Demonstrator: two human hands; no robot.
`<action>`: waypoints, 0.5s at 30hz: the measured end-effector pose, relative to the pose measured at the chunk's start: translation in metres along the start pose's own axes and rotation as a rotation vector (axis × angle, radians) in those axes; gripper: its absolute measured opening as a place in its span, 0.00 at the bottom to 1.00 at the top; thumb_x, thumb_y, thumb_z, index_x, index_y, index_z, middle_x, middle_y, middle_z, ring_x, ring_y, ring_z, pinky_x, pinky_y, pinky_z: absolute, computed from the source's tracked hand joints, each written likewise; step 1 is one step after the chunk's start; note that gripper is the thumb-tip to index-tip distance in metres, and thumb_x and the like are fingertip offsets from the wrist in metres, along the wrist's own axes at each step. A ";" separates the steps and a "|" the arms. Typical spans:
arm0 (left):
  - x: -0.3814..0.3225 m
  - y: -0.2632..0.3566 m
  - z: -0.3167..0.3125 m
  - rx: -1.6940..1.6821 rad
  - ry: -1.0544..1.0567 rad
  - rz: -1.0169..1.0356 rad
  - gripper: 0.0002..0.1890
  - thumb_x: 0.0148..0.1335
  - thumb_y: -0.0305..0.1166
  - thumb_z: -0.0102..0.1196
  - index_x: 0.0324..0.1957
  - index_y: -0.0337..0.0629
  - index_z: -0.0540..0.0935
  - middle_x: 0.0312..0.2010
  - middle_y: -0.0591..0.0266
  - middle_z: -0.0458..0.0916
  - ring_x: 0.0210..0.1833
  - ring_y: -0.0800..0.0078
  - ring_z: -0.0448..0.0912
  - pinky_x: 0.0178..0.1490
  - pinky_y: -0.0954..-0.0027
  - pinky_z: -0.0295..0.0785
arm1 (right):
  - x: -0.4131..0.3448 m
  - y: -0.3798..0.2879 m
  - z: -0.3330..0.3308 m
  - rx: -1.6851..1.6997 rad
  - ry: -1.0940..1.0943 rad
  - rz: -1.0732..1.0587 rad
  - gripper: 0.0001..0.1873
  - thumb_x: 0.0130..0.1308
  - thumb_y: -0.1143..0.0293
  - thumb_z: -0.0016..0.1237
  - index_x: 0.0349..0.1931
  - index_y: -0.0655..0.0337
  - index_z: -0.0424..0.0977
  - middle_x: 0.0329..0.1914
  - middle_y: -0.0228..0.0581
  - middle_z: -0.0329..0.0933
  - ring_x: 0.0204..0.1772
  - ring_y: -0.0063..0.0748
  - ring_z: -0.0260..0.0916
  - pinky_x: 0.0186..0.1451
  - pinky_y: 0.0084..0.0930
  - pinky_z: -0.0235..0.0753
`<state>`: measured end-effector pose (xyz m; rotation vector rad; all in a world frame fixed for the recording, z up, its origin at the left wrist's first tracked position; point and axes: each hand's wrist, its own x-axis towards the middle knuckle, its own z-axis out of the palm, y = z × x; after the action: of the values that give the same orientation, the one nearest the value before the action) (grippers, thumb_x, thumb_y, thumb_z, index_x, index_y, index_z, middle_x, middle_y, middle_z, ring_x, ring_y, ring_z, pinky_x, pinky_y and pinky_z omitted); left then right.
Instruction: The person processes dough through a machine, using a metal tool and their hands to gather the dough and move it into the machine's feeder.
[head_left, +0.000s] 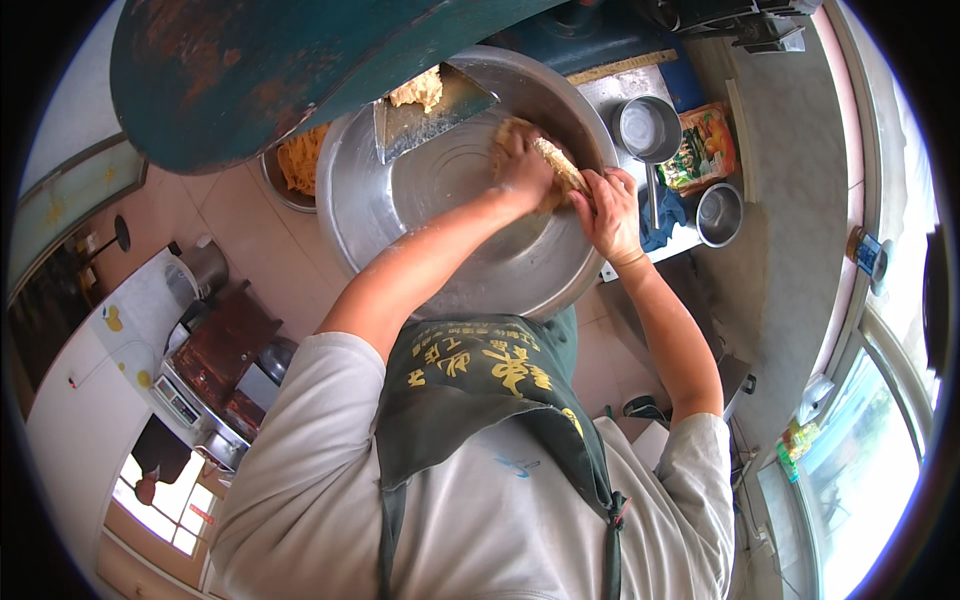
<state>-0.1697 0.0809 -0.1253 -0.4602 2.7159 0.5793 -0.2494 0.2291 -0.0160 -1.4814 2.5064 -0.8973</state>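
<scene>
A wide steel basin (360, 217) stands in front of me. My right hand (611, 214) grips the end of an elongated piece crusted with yellow dough (561, 163) near the basin's right wall. My left hand (525, 176) lies against the other side of that piece, its fingers blurred by motion. Brownish material shows around the left fingers; I cannot tell what it is or whether they are closed on it. A metal tray (431, 124) juts over the basin's far left part and carries a lump of pale yellow dough (420, 90).
A large green machine part with worn paint (247, 67) overhangs the upper left. Beneath it on the left is a bowl of orange-yellow food (300, 169). To the right are a steel saucepan (646, 129), a steel cup (718, 215), a blue cloth (664, 217) and a printed packet (701, 146).
</scene>
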 end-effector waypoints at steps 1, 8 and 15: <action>-0.019 0.012 -0.016 0.020 -0.157 0.161 0.30 0.55 0.47 0.59 0.60 0.51 0.75 0.63 0.54 0.68 0.70 0.42 0.58 0.70 0.31 0.51 | 0.000 0.001 0.000 -0.008 0.001 -0.009 0.18 0.60 0.67 0.62 0.48 0.63 0.73 0.36 0.39 0.78 0.43 0.43 0.75 0.61 0.42 0.67; -0.128 -0.051 0.003 0.180 -0.495 0.933 0.15 0.63 0.38 0.50 0.49 0.50 0.84 0.67 0.56 0.70 0.77 0.53 0.56 0.78 0.37 0.44 | -0.009 0.006 0.001 -0.003 -0.045 -0.022 0.20 0.59 0.67 0.63 0.49 0.64 0.73 0.36 0.40 0.78 0.47 0.47 0.74 0.63 0.42 0.67; -0.117 -0.131 -0.052 0.475 -0.520 0.935 0.18 0.57 0.31 0.58 0.50 0.57 0.86 0.65 0.67 0.74 0.77 0.66 0.58 0.79 0.44 0.42 | -0.012 0.006 0.002 -0.013 -0.027 -0.016 0.20 0.60 0.68 0.62 0.50 0.63 0.72 0.38 0.42 0.79 0.48 0.47 0.75 0.63 0.43 0.67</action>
<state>-0.0286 -0.0269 -0.0803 0.9792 2.2920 0.1772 -0.2478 0.2402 -0.0231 -1.5100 2.4899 -0.8590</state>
